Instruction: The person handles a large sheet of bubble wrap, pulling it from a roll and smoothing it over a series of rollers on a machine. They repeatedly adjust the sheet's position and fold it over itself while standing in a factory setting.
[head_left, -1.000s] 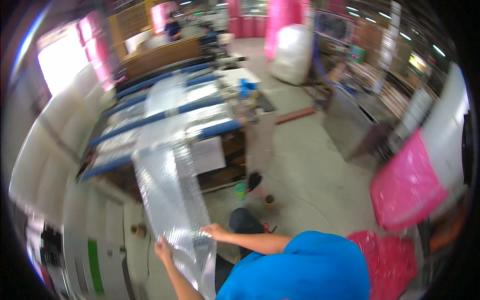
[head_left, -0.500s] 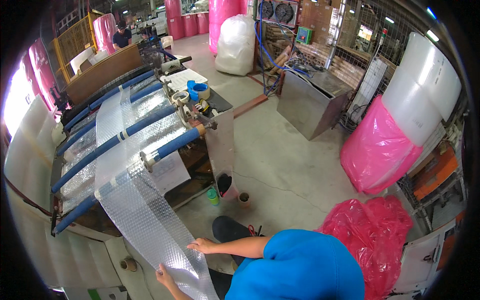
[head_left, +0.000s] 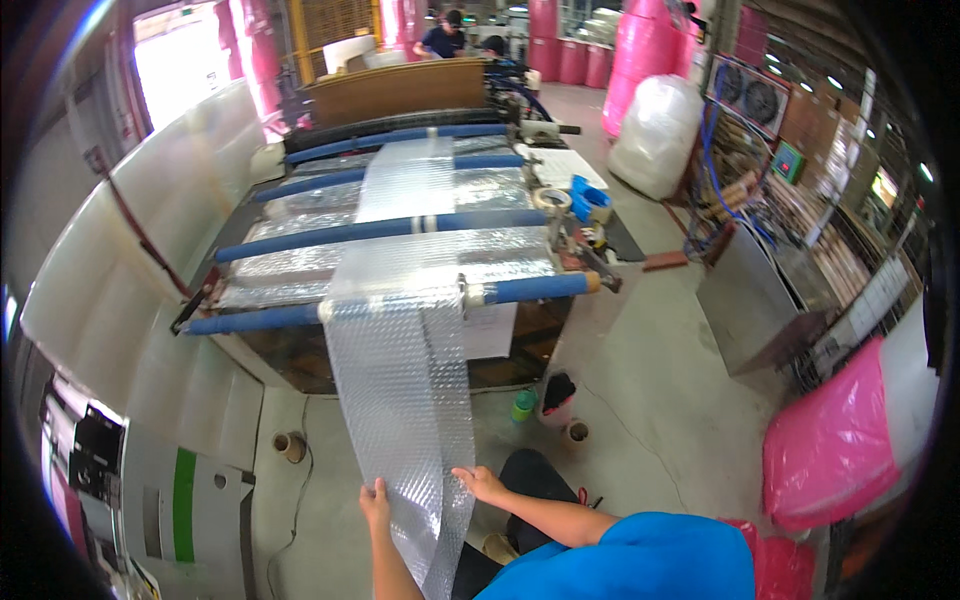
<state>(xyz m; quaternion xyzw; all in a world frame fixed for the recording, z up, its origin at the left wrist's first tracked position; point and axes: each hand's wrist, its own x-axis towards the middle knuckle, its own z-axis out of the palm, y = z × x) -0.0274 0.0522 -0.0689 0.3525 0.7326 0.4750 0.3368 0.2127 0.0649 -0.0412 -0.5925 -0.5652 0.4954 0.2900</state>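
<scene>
A long strip of clear bubble wrap (head_left: 395, 390) comes over the front blue roller (head_left: 535, 290) of a machine and hangs down toward me. My left hand (head_left: 376, 504) grips its left edge, with the thumb up against the film. On the opposite edge, my right hand (head_left: 482, 485) is closed with the film pinched in its fingers. A lengthwise fold or overlap runs down the right part of the strip. The lower end passes between my arms and out of the picture.
Masking tape (head_left: 551, 199) and a blue tape dispenser (head_left: 590, 200) lie on the machine's right side. A green bottle (head_left: 523, 405) stands on the floor beside a bin (head_left: 557, 400). A cardboard core (head_left: 289, 446) and a cable are at the left. Another person (head_left: 441, 40) is behind the machine.
My view has swung left, so the machine now lies straight ahead and the pink-wrapped rolls sit farther right. Both hands still hold the bubble wrap's edges.
</scene>
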